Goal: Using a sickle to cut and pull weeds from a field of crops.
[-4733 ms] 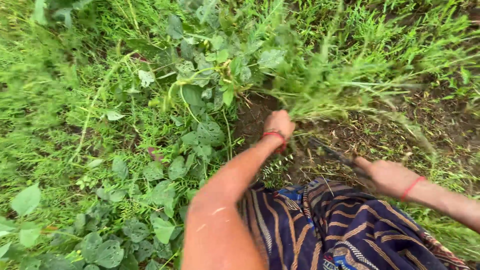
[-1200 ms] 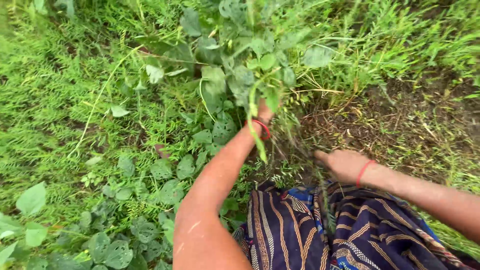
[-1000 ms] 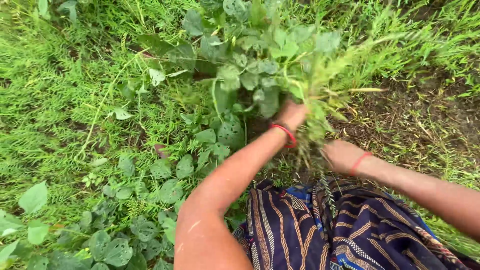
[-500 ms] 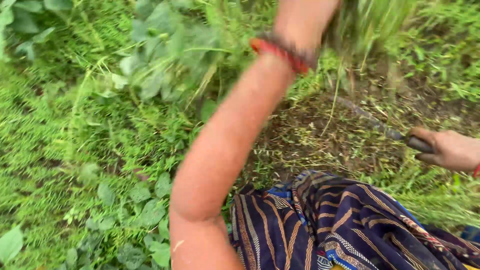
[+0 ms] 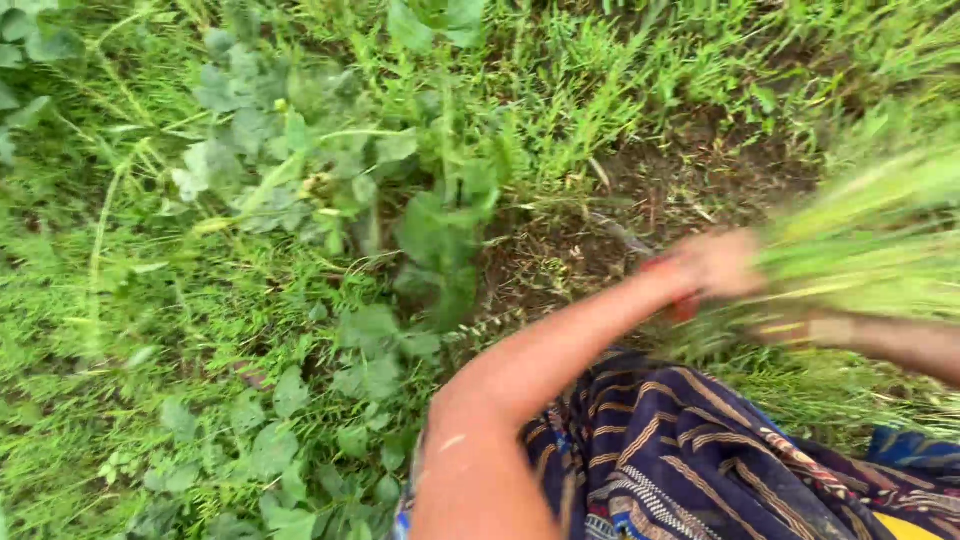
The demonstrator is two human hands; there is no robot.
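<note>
A bundle of long green grass [image 5: 860, 240], pale at the stems and smeared by motion blur, is gripped by the left hand [image 5: 715, 265] above bare soil [image 5: 640, 200] at the right. The right hand [image 5: 800, 328] is mostly hidden beneath the grass; its grip cannot be told, though it seems to touch the stems.

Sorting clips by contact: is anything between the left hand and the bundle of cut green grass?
Nothing visible. The left hand is blurred but sits right at the base of the bundle of cut green grass, apparently gripping it, above the bare brown soil patch.
</note>
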